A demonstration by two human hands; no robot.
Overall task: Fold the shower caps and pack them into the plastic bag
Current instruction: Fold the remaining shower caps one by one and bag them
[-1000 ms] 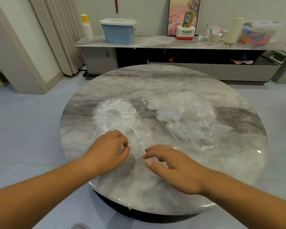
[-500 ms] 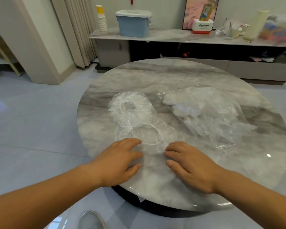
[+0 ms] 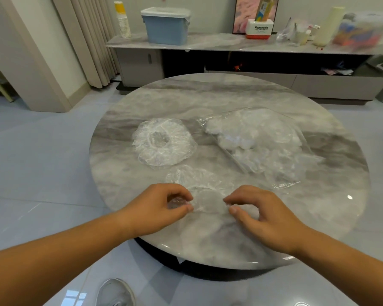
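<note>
So, left hand [image 3: 161, 206] and right hand [image 3: 261, 214] each pinch a side of one clear shower cap [image 3: 205, 192] by the near edge of the marble table [image 3: 208, 96]. Second cap [image 3: 164, 143] lies toward the left edge, stuffed plastic bag [image 3: 263, 140] toward the right.

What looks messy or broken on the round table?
Nothing looks broken or spilled. One shower cap lies unfolded left of the stuffed plastic bag, while the left hand and right hand pinch a second cap near the table edge.
</note>
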